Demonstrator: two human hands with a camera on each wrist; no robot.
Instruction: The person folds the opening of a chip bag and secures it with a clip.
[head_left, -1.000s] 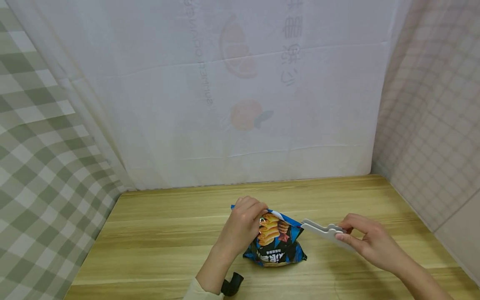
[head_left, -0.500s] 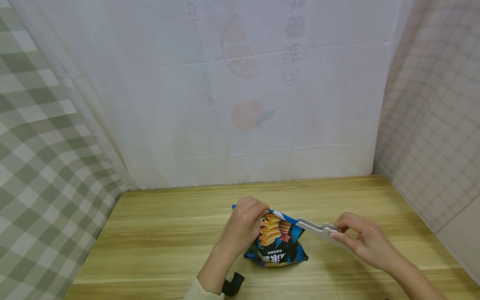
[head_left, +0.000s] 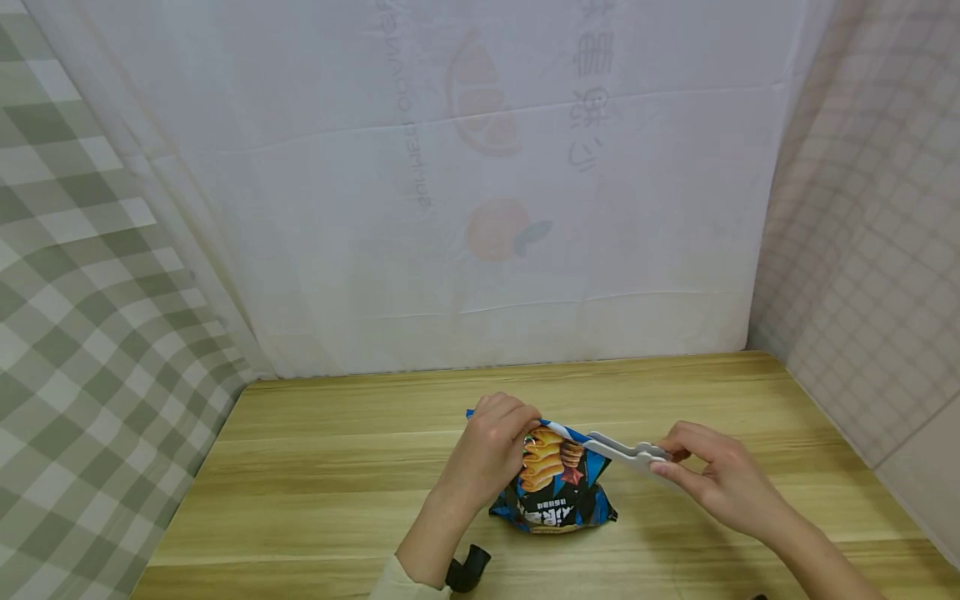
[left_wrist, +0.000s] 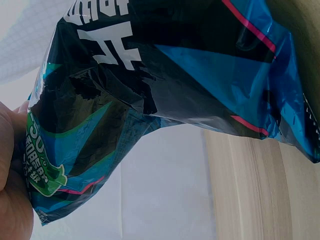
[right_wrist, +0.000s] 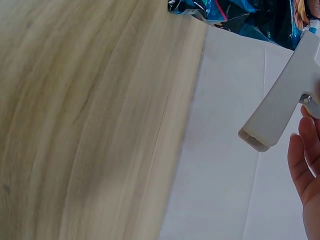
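Note:
In the head view a blue and black snack bag with printed food pictures stands on the wooden table. My left hand holds its folded top edge at the left corner. Fingers and thumb of my right hand pinch a white bag clip. The clip's two long arms straddle the right part of the bag's folded edge. Close up in the left wrist view, the crinkled bag hides most of the left hand. The right wrist view has the clip beside the right hand's curled fingers.
A black curved object lies by the left forearm on the wooden table. A white cloth hangs along the back edge, with checked cloths at the left and right.
The right hand has moved the clip leftward, so its arms reach further over the bag's folded edge. The left hand keeps its hold with almost no movement.

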